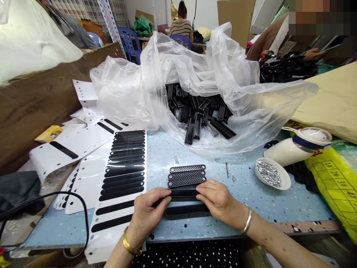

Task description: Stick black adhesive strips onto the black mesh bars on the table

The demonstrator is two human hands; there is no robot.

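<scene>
Low at the centre of the head view, my left hand (150,208) pinches the left end of a black strip (183,192), thumb against fingers. My right hand (219,199) has its fingers closed on the strip's other end. Just behind it, several black bars with a mesh pattern (186,175) lie side by side, with a small shiny spot at each end. Nearer to me, a similar smooth black bar (185,211) rests flat on the table. A white sheet of black stickers (121,197) lies left of my left hand.
Behind, a clear plastic bag (122,96) spreads open over a heap of black plastic parts (195,119). To the right stand a bowl of small silvery pieces (269,173) and a white lidded cup (290,149). A black cable (85,208) loops at left. Other people sit beyond.
</scene>
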